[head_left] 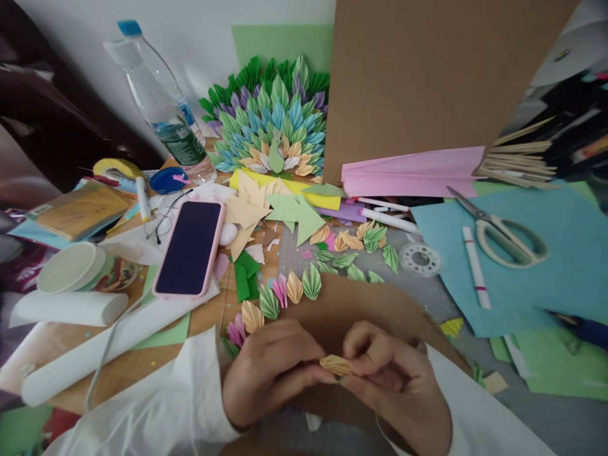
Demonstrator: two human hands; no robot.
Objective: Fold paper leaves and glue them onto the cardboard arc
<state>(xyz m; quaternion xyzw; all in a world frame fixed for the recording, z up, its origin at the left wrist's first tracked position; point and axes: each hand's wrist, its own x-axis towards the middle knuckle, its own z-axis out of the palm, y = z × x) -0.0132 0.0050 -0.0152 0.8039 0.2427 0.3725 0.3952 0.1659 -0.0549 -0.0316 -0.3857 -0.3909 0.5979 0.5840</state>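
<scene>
Low in the middle of the head view, my left hand point(278, 370) and my right hand point(396, 383) pinch a small pleated orange paper leaf point(336, 364) between them, one at each end. Under and behind my hands lies a brown cardboard piece point(375, 301). Along its upper left edge runs a row of pleated leaves in green, orange and pink, among them a green leaf point(312, 282) and an orange leaf point(295, 287). More folded leaves, such as a green one point(390, 258), lie loose beyond the cardboard.
A pink-edged phone point(190, 248), paper rolls point(109, 345) and bottles point(166, 120) stand or lie left. Scissors point(510, 234), a marker point(476, 269) and blue paper point(570, 272) are right. Behind are a paper peacock point(276, 155) and an upright brown board point(418, 76).
</scene>
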